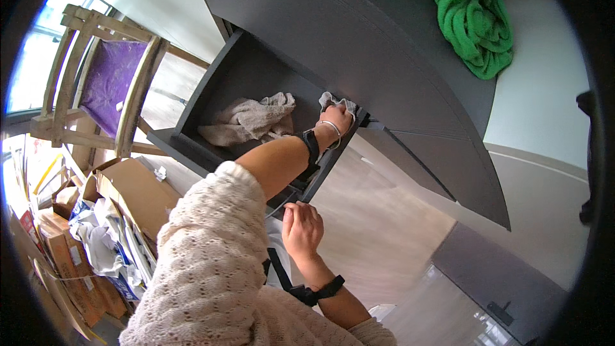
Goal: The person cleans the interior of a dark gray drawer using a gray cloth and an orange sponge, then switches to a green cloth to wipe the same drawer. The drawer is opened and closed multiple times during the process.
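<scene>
A dark grey drawer (276, 74) stands pulled out from a dark grey cabinet (346, 43). My left hand (336, 117) reaches across it with a thin greyish-white cloth (329, 98) bunched in the fingers, at the back of the drawer's right side wall (331, 166). A silver bracelet and a black strap circle that wrist. Inside the drawer lies a crumpled beige towel (259, 117), apart from the hand. My right hand (303, 230) curls at the near right corner, fingertips at the edge of the drawer front (187, 154); the fingers' undersides are hidden. It wears a black strap too.
A green towel (471, 24) lies on the cabinet at upper right. On the left stand a wooden chair frame with a purple seat (113, 79) and stacked cardboard boxes (79, 254) with paper and plastic waste. Pale floor (379, 211) shows on the right.
</scene>
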Motion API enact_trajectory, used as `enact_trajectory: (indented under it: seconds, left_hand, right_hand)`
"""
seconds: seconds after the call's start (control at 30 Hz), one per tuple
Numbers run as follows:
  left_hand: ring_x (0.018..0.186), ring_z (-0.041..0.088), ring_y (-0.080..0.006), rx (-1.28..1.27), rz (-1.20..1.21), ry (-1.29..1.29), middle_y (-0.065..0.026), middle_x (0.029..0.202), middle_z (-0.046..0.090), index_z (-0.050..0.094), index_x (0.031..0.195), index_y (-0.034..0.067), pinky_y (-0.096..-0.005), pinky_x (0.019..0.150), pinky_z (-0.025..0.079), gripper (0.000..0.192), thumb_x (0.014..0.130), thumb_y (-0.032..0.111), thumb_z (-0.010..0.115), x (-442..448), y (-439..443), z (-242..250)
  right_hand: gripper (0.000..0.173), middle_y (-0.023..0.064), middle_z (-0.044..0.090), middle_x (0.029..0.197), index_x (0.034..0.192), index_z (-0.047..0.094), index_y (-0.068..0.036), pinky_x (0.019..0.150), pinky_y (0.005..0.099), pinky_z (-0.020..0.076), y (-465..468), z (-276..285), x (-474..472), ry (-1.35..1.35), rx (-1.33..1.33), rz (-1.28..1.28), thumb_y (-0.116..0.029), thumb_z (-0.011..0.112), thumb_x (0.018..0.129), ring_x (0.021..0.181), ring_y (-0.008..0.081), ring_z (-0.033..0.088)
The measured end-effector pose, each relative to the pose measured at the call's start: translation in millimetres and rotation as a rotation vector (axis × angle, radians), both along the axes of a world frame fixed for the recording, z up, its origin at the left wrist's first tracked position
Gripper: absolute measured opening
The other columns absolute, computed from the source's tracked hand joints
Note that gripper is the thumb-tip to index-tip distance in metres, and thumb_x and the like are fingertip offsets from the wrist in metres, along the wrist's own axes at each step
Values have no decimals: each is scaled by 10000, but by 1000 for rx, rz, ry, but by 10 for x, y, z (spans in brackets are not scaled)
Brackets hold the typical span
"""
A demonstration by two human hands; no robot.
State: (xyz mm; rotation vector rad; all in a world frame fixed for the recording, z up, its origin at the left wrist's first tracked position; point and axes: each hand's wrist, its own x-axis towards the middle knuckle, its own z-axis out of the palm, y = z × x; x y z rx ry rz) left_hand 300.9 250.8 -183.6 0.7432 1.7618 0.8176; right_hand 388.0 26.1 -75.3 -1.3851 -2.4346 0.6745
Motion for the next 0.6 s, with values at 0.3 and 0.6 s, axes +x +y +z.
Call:
enact_trajectory:
  seconds: [0.3,0.6]
  left_hand:
    - [813,695,-324,119,96,88,-178,853,710,731,888,9,-365,771,543,280,777,254,651,-111,-36,570]
    - [968,669,-333,114,269,-126,-204,1005,687,699,1044,26,-355,868,508,267,879,215,605,-170,-58,144]
  right_hand:
    - [112,95,641,926,941,617,-86,777,408,470,-1,-1,17,-10,-22,11,-164,539,922,888,299,612]
    - [110,106,632,908,952,613,-77,760,417,470,10,20,26,-8,3,41,-150,539,917,870,321,602]
